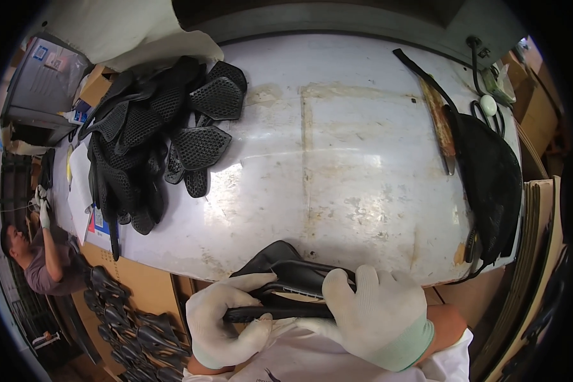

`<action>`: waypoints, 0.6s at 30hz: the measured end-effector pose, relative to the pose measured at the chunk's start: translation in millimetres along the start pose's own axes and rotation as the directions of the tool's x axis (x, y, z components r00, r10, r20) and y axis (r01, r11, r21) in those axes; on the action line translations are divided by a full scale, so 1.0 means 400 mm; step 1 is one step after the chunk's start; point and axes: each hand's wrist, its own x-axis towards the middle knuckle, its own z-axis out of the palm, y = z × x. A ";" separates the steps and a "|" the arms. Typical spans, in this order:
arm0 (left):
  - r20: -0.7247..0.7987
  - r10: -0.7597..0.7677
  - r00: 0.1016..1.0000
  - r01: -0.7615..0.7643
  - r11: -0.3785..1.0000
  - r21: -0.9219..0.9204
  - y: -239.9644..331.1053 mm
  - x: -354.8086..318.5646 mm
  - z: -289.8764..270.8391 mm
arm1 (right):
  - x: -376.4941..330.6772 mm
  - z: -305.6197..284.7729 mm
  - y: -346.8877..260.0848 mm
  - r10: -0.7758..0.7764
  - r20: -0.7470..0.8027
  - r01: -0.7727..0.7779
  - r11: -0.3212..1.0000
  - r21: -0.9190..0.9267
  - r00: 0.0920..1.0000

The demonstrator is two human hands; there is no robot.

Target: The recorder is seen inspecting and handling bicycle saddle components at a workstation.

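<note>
- Gloved, both hands clamp one black moulded piece (pixel 293 280) at the near edge of the bench (pixel 337 178): left hand (pixel 226 321) has its fingers (pixel 248 283) closed along the lower bar, right hand (pixel 379 318) wraps the right end.
- Held half off the bench, the piece could drop if either grip loosens.
- Thick gloves may slip on the smooth plastic.
- Far left of the piece, a heap of black mesh parts (pixel 153 137) overhangs the bench and could slide.
</note>
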 end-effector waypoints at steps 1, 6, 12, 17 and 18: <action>0.002 0.001 1.000 -0.001 1.000 0.000 0.000 0.000 0.002 | 0.002 -0.003 0.000 0.005 0.023 -0.005 1.000 -0.009 1.000; 0.057 0.104 0.993 -0.110 0.986 0.127 0.010 0.015 0.003 | 0.001 0.007 0.016 0.013 0.002 -0.013 0.995 0.094 1.000; 0.079 -0.001 0.997 -0.007 0.995 0.100 0.020 0.021 -0.005 | -0.001 0.004 0.012 0.038 0.007 -0.038 0.993 0.112 0.999; 0.110 -0.058 0.992 0.059 0.998 -0.007 0.013 0.020 -0.017 | 0.003 -0.001 0.005 -0.008 -0.028 0.010 0.999 0.042 1.000; 0.114 -0.075 0.991 0.080 0.996 -0.041 0.011 0.019 -0.018 | 0.003 -0.003 0.004 -0.011 -0.022 0.012 0.999 0.032 1.000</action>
